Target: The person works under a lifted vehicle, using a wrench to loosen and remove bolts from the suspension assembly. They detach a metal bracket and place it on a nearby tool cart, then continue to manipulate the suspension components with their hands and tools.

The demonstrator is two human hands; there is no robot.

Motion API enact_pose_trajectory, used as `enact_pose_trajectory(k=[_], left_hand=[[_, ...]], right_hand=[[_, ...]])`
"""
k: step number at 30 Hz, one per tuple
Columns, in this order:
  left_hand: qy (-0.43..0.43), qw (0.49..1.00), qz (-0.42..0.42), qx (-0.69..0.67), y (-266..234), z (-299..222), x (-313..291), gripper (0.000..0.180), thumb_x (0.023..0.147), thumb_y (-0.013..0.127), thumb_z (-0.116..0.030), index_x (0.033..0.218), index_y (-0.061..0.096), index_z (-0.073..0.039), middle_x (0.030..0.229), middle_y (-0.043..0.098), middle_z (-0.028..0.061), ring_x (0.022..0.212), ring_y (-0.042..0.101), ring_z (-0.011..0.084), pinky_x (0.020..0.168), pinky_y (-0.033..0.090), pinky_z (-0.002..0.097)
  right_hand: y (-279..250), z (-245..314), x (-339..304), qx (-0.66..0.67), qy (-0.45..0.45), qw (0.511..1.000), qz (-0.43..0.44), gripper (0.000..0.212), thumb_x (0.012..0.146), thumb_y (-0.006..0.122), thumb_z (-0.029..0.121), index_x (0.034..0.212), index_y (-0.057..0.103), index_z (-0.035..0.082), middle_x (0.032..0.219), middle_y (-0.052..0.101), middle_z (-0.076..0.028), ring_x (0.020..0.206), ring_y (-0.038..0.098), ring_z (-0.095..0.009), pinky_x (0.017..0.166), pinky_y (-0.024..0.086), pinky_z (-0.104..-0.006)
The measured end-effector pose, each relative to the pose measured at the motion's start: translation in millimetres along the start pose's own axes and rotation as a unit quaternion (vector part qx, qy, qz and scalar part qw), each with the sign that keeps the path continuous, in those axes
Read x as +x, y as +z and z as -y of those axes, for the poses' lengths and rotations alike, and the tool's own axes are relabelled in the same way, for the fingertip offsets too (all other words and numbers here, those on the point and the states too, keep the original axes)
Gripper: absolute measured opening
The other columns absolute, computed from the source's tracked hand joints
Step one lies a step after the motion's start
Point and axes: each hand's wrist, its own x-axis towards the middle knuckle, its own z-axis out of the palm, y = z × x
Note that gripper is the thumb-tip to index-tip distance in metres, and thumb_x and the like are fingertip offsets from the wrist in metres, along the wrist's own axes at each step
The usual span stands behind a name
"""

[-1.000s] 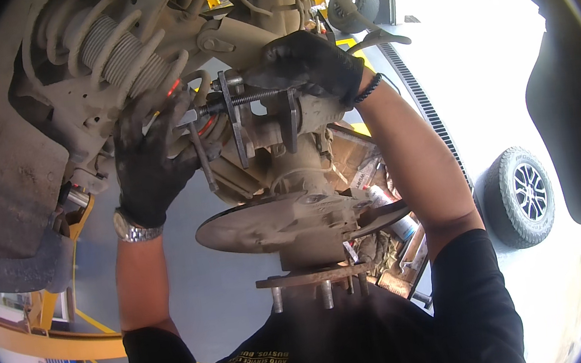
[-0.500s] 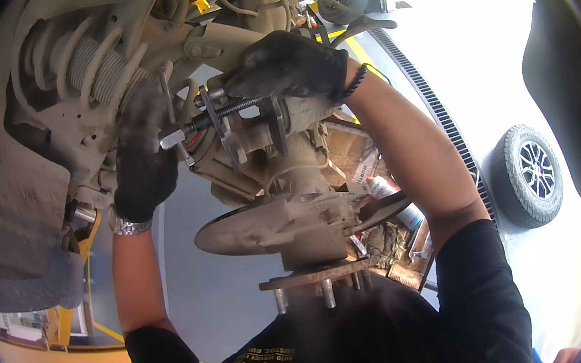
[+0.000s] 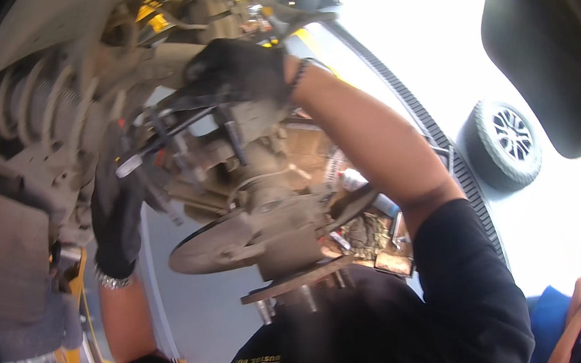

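Observation:
A metal screw puller [image 3: 187, 124], with a threaded rod and plate-like jaws, sits on the dusty suspension parts in front of me. My right hand [image 3: 239, 72], in a black glove, is closed around its far side; the fingertips are partly hidden. Beside the silver head [image 3: 129, 165] at the rod's left end is my left hand [image 3: 118, 208], also in a black glove. Motion blurs its fingers, so I cannot tell whether they grip the cross bar. Below the puller are a knuckle with a rounded plate [image 3: 215, 244] and a hub flange [image 3: 298, 281] with studs.
A coil spring [image 3: 39, 113] stands inside the wheel arch on the left. Behind my right forearm lies a tray [image 3: 393, 264] with a spray can and rags. A wheel [image 3: 505, 143] rests on the floor beside a drain grate [image 3: 394, 87]. Another person's arm [image 3: 578, 313] shows lower right.
The whole view has shifted, with the suspension parts now lower left. My left hand and the cross bar have turned and are blurred. My right hand stays on the puller.

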Motion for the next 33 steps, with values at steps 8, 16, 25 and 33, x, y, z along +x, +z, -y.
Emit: enact_pose_trajectory(k=[8, 16, 25, 33], left_hand=[[0.415, 0.712, -0.048, 0.564, -20, 0, 28, 0.057, 0.091, 0.058, -0.039, 0.135, 0.044, -0.005, 0.108, 0.058, 0.0134, 0.099, 0.058, 0.0312, 0.088, 0.049, 0.0411], [-0.021, 0.996, -0.030, 0.082, -16, 15, 25, 0.047, 0.095, 0.049, -0.031, 0.131, 0.046, -0.001, 0.118, 0.055, 0.0202, 0.102, 0.061, 0.0253, 0.081, 0.052, 0.0330], [0.302, 0.761, -0.003, 0.575, -32, 36, 27, 0.050, 0.095, 0.050, -0.035, 0.133, 0.042, -0.003, 0.120, 0.056, 0.0229, 0.104, 0.061, 0.0300, 0.079, 0.053, 0.0406], [0.228, 0.909, -0.030, 0.347, -11, -7, 17, 0.044, 0.095, 0.049, -0.027, 0.129, 0.044, 0.001, 0.121, 0.051, 0.0230, 0.094, 0.061, 0.0354, 0.076, 0.052, 0.0417]], right_hand=[[0, 11, 8, -0.103, -0.022, 0.994, 0.010, 0.014, 0.083, 0.063, 0.017, 0.085, 0.065, 0.003, 0.077, 0.062, -0.014, 0.074, 0.062, -0.031, 0.066, 0.048, -0.0383], [-7, 22, 8, -0.113, 0.088, 0.987, 0.068, 0.022, 0.078, 0.065, 0.018, 0.100, 0.069, 0.016, 0.077, 0.062, -0.009, 0.066, 0.062, -0.028, 0.060, 0.052, -0.0368], [11, 6, 1, -0.106, 0.064, 0.992, 0.016, 0.031, 0.080, 0.064, 0.016, 0.110, 0.068, 0.024, 0.074, 0.060, -0.008, 0.064, 0.061, -0.026, 0.056, 0.051, -0.0356], [5, 10, 1, -0.061, 0.159, 0.985, 0.039, 0.028, 0.083, 0.064, 0.019, 0.110, 0.067, 0.022, 0.074, 0.060, -0.010, 0.065, 0.061, -0.026, 0.056, 0.050, -0.0351]])
